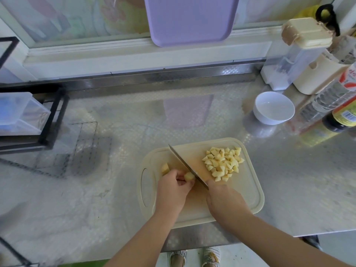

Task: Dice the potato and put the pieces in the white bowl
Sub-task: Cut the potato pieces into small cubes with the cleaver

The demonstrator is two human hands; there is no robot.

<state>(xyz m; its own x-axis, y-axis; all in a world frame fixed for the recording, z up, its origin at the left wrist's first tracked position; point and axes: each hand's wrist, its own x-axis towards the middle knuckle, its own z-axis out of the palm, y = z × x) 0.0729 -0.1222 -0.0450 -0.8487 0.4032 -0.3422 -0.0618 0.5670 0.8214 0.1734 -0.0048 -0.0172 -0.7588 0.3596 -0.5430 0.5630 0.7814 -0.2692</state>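
Note:
A cream cutting board [248, 191] lies on the steel counter. My left hand [172, 186] pinches a small potato piece [189, 176] against the board. My right hand [225, 200] grips the handle of a knife [183, 162], whose blade lies right beside that piece. Another potato chunk [165, 168] sits just left of my left hand. A heap of several diced potato pieces [223, 163] lies on the board's right half. The white bowl [273, 107] stands empty on the counter, up and to the right of the board.
Bottles [339, 105], a cream holder [316, 74] and a clear lidded container [294, 54] crowd the back right corner. A purple tray [189, 20] leans against the window. A black wire rack with clear boxes [25, 116] stands at the left. The counter's front edge [289, 233] runs just below the board.

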